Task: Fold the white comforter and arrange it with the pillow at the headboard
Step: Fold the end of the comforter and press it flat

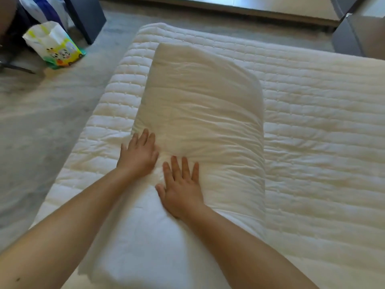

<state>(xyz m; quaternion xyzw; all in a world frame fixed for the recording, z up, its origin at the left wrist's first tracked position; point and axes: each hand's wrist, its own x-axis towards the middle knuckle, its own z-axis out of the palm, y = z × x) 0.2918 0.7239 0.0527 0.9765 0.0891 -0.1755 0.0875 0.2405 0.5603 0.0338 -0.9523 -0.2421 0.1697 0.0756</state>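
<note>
Comforter [200,113] already folded into a long bundle, lying centre frame on the mattress [312,122]. Left hand [138,155] and right hand [181,188] both flat, fingers spread, pressing its near part, holding nothing. Looks like the smoothing step. No clear pillow or headboard in view. Next: probably grip the bundle and carry it to the headboard.

**Item count, head view**

One folded white comforter [200,113], centre. One quilted mattress [312,126], extending to 3 o'clock. Two hands: left hand [139,154] and right hand [181,188], both flat on the comforter, toward 6 o'clock. One printed bag [55,45] on the floor at 10 o'clock.
</note>
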